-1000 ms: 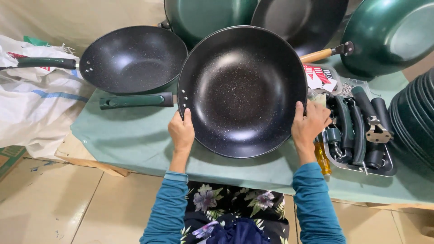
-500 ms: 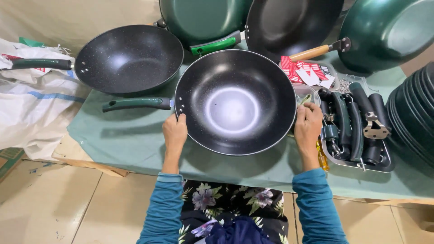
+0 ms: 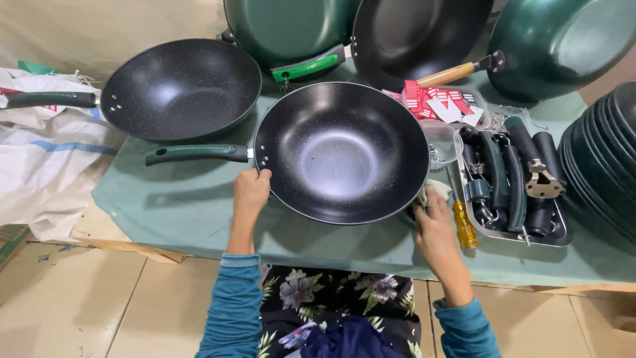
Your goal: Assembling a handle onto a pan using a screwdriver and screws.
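A black speckled wok (image 3: 341, 152) with a dark green handle (image 3: 195, 153) lies flat, open side up, on the green-covered table (image 3: 179, 205). My left hand (image 3: 250, 197) grips the wok's near-left rim, just beside the handle's rivets. At the near-right rim, my right hand (image 3: 434, 229) has its fingers closed over a small pale cloth (image 3: 430, 192). Both sleeves are teal.
A second black wok (image 3: 179, 89) sits at the back left. More green and black woks lean along the back. On the right are a metal tray (image 3: 560, 235) of dark handles, a yellow-handled screwdriver (image 3: 464, 224), a clear cup (image 3: 442, 142), red-and-white packs (image 3: 440, 103) and stacked pans (image 3: 609, 159). A white sack (image 3: 40, 152) lies left.
The wok was tilted up toward me between both hands; it now lies flat on the table. My right hand has slid off the rim down to the cloth.
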